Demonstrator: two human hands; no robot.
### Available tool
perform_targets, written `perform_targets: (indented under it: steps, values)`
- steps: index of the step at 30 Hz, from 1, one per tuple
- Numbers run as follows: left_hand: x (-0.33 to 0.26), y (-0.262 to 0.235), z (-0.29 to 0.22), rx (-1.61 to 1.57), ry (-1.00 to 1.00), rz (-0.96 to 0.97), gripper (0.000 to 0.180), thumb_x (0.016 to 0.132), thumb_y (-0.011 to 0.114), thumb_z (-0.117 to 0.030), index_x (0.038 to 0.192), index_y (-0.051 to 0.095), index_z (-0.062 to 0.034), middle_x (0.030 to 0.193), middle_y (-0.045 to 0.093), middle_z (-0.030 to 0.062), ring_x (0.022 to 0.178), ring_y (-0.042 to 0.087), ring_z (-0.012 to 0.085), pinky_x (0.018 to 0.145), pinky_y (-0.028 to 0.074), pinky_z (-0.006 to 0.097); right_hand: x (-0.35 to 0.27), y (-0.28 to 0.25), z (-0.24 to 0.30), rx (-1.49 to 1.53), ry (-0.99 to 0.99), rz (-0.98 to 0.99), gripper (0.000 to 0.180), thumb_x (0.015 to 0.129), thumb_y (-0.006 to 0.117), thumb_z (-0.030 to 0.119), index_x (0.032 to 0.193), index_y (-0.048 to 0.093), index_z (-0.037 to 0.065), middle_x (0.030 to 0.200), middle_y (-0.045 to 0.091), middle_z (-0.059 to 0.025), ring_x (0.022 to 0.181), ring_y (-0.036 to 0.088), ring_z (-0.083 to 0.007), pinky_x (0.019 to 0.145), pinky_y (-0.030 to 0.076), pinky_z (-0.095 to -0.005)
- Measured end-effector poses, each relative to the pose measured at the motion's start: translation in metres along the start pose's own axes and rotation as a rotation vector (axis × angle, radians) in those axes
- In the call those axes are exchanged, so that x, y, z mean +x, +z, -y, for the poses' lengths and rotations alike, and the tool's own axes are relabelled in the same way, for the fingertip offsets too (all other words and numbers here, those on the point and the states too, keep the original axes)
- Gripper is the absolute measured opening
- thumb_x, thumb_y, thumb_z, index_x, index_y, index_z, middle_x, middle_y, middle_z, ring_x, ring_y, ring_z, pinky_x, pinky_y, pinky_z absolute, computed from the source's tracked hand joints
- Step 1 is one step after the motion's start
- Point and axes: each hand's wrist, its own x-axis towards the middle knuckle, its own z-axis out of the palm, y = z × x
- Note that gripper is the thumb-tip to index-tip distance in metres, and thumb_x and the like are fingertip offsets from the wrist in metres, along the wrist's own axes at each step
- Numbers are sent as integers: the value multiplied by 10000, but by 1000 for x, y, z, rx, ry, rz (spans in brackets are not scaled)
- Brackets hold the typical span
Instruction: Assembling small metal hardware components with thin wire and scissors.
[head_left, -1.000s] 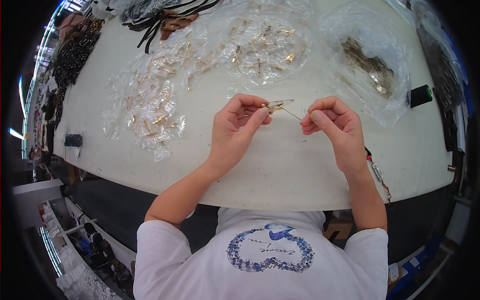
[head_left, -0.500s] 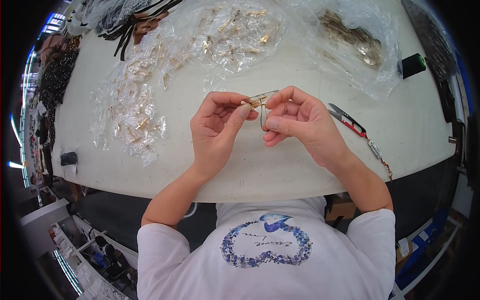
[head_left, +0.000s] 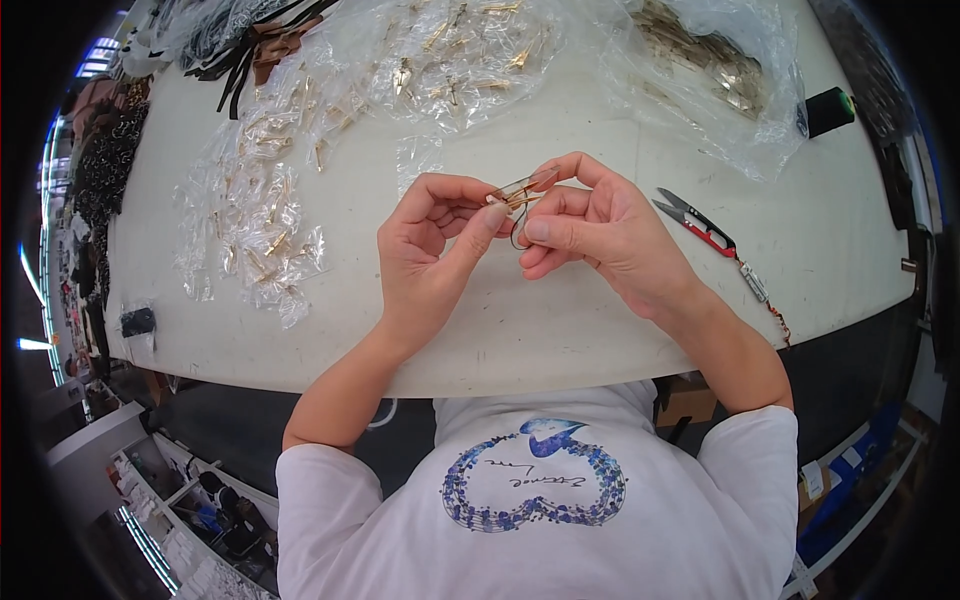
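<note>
Two hands at frame centre, left hand and right hand, fingertips together, pinching a small gold clip above the white table; red snips lie right.

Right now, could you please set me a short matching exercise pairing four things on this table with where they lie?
Things:
1. thread snips
2. small gold clip
3. dark green spool
4. black straps

Places:
A. far left corner
B. pinched between left hand and right hand
C. just right of the right hand
D. far right, beside a plastic bag

Pairs: 1-C, 2-B, 3-D, 4-A
</note>
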Motion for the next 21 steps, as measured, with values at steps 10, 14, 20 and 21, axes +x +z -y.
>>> perform_targets:
  steps: [10, 14, 20, 21]
  values:
    - [0, 2, 2, 165, -6, 13, 190, 923, 677, 27, 1093, 595, 51, 1057, 690, 133, 924, 692, 154, 841, 576, 283, 2, -2, -2, -13, 37, -2, 407, 913, 727, 96, 1208, 469, -16, 903, 698, -101, 803, 713, -173, 757, 603, -288]
    - [4, 1, 0, 1, -128, -18, 175, 936, 673, -3, 1089, 604, 47, 1024, 698, 137, 901, 695, 155, 820, 585, 292, 0, -2, -2, -36, 38, -18, 403, 931, 699, 98, 1243, 463, 0, 899, 684, -82, 793, 703, -156, 736, 602, -280]
    - [7, 0, -1, -97, -249, 17, 149, 968, 641, -60, 1099, 606, 3, 977, 707, 101, 876, 689, 146, 808, 558, 297, -1, -2, 2, 2, 21, -12, 479, 907, 735, 109, 1253, 437, -39, 901, 693, -108, 810, 715, -177, 756, 603, -281]
    - [7, 0, -1, -95, -255, 23, 149, 968, 641, -60, 1099, 606, 3, 977, 707, 101, 876, 689, 146, 808, 558, 297, -1, -3, 1, 10, 18, -2, 481, 907, 736, 112, 1253, 438, -39, 906, 693, -109, 813, 716, -178, 760, 604, -282]
